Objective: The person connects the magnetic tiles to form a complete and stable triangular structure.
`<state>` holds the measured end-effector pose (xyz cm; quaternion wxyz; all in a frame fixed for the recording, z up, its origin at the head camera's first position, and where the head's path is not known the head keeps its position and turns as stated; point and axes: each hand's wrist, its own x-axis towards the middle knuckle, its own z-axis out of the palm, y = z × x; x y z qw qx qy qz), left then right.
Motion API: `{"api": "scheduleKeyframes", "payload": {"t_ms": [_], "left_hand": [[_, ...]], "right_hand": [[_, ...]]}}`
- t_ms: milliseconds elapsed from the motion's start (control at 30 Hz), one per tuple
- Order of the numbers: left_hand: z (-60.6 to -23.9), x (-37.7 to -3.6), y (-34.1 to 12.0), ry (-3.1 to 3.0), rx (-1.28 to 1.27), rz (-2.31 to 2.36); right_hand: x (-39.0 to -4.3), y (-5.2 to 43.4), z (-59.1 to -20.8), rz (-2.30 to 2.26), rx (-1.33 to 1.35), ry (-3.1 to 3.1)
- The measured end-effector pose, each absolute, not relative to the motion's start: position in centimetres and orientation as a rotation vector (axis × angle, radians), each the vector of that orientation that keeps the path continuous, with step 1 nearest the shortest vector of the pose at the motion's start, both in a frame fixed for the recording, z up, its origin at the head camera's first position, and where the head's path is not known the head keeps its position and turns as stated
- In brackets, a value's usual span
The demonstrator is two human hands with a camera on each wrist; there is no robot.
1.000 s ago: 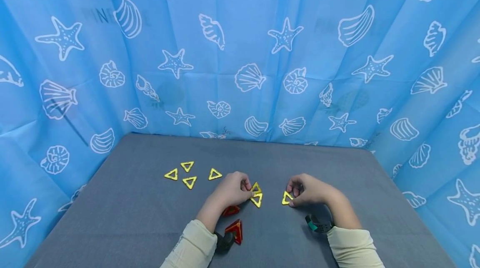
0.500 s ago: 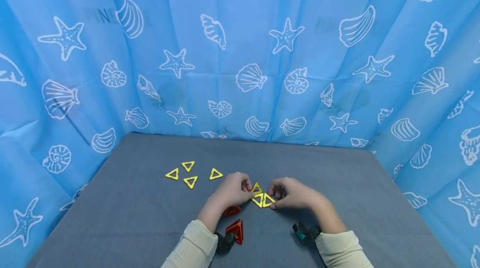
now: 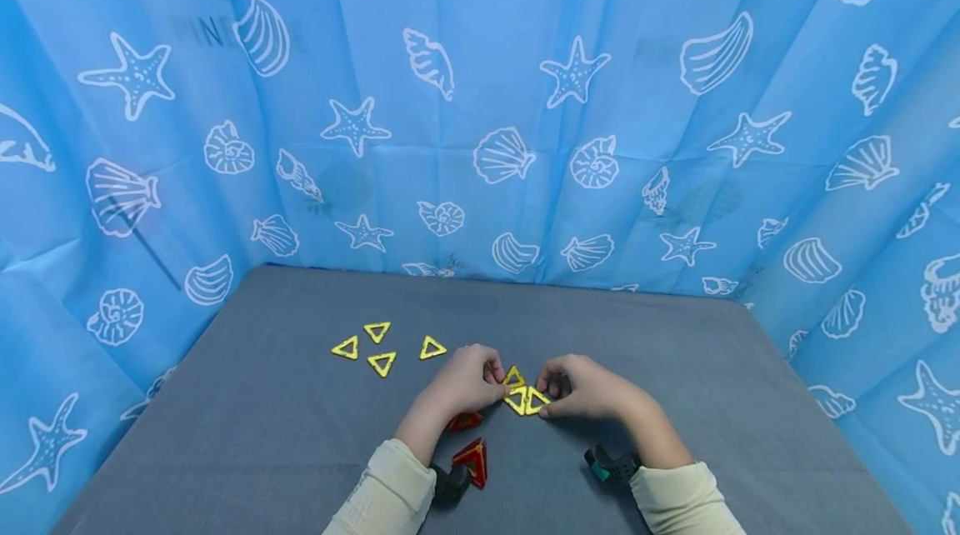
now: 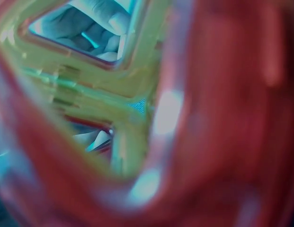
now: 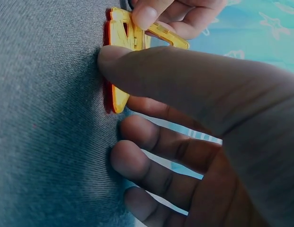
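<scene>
Three hollow yellow triangular magnetic tiles meet edge to edge between my hands in the head view: an upper tile (image 3: 519,376), a lower left tile (image 3: 522,403) and a lower right tile (image 3: 528,403). My left hand (image 3: 468,378) pinches where the upper and lower left tiles join. From the other side, my right hand (image 3: 588,389) holds the lower right tile between thumb and fingers. In the right wrist view its thumb (image 5: 123,66) lies over that tile (image 5: 120,97), which shows a red lower edge. A blurred red tile (image 4: 222,118) fills much of the left wrist view.
Several loose yellow tiles, among them one tile (image 3: 433,354), lie left of the hands on the grey cloth (image 3: 300,427). Red tiles (image 3: 471,462) stand beside my left wrist, partly hidden by the forearm. A blue shell-patterned curtain (image 3: 480,102) surrounds the table.
My right hand has moved left with its yellow tile, bringing it against the lower left one. My left hand has stayed in place. Little differs over the last half second.
</scene>
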<state>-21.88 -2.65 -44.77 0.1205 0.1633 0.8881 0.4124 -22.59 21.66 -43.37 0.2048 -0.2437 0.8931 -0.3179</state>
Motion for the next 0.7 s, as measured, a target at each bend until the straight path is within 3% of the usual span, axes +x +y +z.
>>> {"api": "scheduleKeyframes", "payload": {"t_ms": [700], "left_hand": [[-44.8, -21.8, -3.0, 2.564, 0.534, 1.242]], "right_hand": [[-22.1, 20.6, -43.0, -1.084, -0.855, 2.505]]}}
